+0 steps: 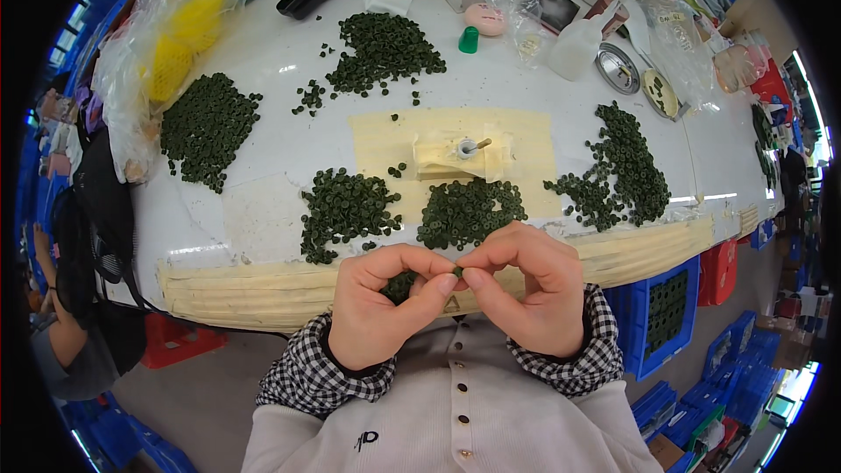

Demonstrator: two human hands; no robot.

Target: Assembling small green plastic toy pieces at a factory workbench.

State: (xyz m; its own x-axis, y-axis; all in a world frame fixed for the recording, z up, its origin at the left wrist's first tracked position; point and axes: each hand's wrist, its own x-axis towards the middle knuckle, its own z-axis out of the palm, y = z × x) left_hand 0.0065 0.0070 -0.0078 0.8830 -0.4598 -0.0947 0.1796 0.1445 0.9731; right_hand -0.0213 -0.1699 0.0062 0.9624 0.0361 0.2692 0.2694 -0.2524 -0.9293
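My left hand (381, 302) and my right hand (532, 287) meet at the table's near edge. Between their thumbs and forefingers they pinch one small dark green piece (457, 271), mostly covered by the fingertips. More green pieces (400, 286) show inside the curl of my left hand; whether they lie in the palm or beyond it, I cannot tell. Just past my fingers lies a heap of small dark green ring-shaped pieces (469, 212), with another heap (349, 208) to its left. Behind them, a taped-down block (429, 158) carries a white holder with a thin brass-coloured pin (478, 146).
Further green heaps lie at the far left (208, 127), back (385, 48) and right (632, 166). Plastic bags (131, 61), a green cap (469, 39), a white bottle (574, 52) and a round metal tin (618, 68) stand around the back. A blue crate (653, 315) sits below right.
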